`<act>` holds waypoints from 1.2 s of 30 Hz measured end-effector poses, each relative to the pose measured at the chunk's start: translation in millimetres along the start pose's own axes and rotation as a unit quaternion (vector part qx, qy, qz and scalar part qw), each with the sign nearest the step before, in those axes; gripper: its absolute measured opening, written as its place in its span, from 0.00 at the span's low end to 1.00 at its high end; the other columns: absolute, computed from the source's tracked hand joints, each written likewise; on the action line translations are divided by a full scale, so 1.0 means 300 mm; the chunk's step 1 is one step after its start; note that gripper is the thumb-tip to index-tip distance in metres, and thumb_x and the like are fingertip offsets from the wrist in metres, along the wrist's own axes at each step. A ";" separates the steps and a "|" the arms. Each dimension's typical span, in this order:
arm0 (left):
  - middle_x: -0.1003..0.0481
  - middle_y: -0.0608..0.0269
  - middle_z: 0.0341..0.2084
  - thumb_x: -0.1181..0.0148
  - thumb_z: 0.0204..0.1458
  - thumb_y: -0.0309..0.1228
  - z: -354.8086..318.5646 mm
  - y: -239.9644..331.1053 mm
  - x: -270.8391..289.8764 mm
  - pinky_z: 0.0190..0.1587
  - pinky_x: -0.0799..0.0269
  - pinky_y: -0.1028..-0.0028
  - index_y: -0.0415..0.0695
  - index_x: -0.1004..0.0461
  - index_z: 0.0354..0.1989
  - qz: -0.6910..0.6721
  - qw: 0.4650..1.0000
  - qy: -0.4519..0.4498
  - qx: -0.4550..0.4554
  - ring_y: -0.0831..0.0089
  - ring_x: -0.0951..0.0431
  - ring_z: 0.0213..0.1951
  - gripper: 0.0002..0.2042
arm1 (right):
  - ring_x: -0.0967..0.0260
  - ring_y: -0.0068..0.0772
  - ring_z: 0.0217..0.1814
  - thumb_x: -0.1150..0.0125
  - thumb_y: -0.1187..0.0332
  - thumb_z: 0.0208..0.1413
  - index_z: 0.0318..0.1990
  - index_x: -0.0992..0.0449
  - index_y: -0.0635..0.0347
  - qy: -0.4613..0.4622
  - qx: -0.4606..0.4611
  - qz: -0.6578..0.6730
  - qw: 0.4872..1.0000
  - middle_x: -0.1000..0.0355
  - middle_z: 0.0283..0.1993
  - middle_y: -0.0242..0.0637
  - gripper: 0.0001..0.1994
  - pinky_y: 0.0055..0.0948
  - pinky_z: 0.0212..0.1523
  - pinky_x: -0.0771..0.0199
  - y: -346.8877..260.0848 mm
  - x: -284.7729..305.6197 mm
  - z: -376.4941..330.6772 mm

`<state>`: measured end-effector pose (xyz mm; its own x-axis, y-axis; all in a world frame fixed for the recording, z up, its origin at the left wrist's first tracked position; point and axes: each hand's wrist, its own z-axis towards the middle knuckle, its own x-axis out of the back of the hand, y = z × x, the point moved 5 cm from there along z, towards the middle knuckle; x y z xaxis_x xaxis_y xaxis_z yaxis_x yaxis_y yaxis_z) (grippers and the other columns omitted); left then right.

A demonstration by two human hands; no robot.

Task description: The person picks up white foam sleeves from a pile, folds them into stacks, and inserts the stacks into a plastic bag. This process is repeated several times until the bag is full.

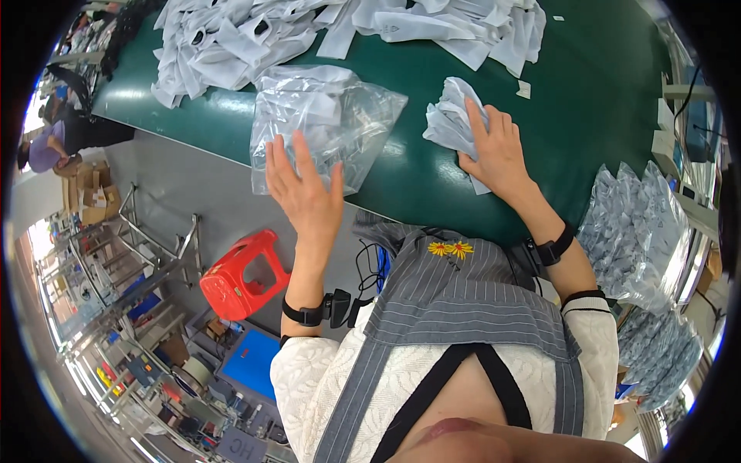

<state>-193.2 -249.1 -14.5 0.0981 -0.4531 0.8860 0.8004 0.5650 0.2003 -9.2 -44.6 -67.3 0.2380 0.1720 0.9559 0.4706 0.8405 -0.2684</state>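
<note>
- Bagging step, by the look of it: the left hand [307,193] lies flat, fingers spread, on the clear plastic bag [324,123] at the green counter [587,100] edge.
- The right hand [494,150] presses a small stack of folded white cloths [455,116], not clenched.
- The next move likely calls for opening the bag's mouth.

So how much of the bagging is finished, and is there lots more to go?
Done: filled clear packs are stacked at the person's right. In hand: the left hand lies flat on a clear plastic bag with white pieces inside, and the right hand presses a small bunch of white cloth pieces. Left: a big loose heap of white pieces along the far side of the green table. Probably lots more.
</note>
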 end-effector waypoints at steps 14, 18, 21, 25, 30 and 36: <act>0.31 0.62 0.17 0.39 0.44 0.16 -0.029 -0.265 0.123 0.22 0.36 0.72 0.40 0.22 0.43 -0.205 0.973 0.090 -0.055 0.66 0.31 0.18 0.15 | 0.33 0.46 0.52 0.39 0.56 0.47 0.57 0.33 0.62 -0.404 0.143 0.350 0.833 0.31 0.49 0.51 0.30 0.36 0.51 0.32 -0.655 -0.159 0.317; 0.30 0.63 0.17 0.37 0.43 0.17 0.030 -0.282 0.173 0.23 0.35 0.71 0.42 0.21 0.42 -0.187 0.973 0.085 -0.102 0.67 0.30 0.19 0.16 | 0.30 0.29 0.48 0.42 0.60 0.53 0.47 0.25 0.62 -0.456 0.198 0.397 0.772 0.27 0.45 0.46 0.18 0.28 0.48 0.31 -0.802 -0.301 0.451; 0.30 0.63 0.17 0.36 0.42 0.18 0.085 -0.263 0.179 0.23 0.35 0.70 0.43 0.21 0.43 -0.196 0.968 0.079 -0.136 0.68 0.29 0.19 0.16 | 0.31 0.25 0.48 0.41 0.62 0.54 0.52 0.27 0.58 -0.459 0.050 0.663 0.589 0.27 0.48 0.46 0.19 0.31 0.48 0.30 -0.881 -0.427 0.473; 0.30 0.63 0.17 0.35 0.42 0.19 0.115 -0.227 0.170 0.23 0.35 0.69 0.43 0.21 0.43 -0.200 0.963 0.083 -0.160 0.67 0.29 0.19 0.16 | 0.32 0.39 0.54 0.39 0.60 0.52 0.62 0.36 0.59 -0.390 0.187 0.567 0.701 0.31 0.53 0.49 0.29 0.38 0.52 0.31 -0.957 -0.521 0.476; 0.28 0.61 0.18 0.38 0.45 0.19 0.029 -0.190 0.101 0.25 0.33 0.69 0.43 0.21 0.44 -0.255 0.956 -0.018 -0.143 0.65 0.27 0.21 0.15 | 0.34 0.47 0.54 0.42 0.59 0.50 0.63 0.37 0.61 -0.016 0.216 0.111 0.970 0.32 0.53 0.51 0.32 0.46 0.53 0.35 -0.945 -0.419 0.385; 0.22 0.57 0.33 0.45 0.56 0.24 -0.059 -0.286 0.038 0.40 0.30 0.66 0.41 0.25 0.50 -0.338 0.940 -0.052 -0.012 0.61 0.23 0.36 0.13 | 0.34 0.50 0.50 0.43 0.58 0.47 0.56 0.30 0.63 0.170 0.203 0.053 0.963 0.31 0.48 0.53 0.28 0.44 0.51 0.34 -0.881 -0.346 0.389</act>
<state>-250.4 -315.0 -29.0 -0.4953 -0.6323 0.5958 0.6722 0.1555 0.7238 -257.3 -224.6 -81.6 0.5630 0.1475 0.8132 0.0735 0.9711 -0.2271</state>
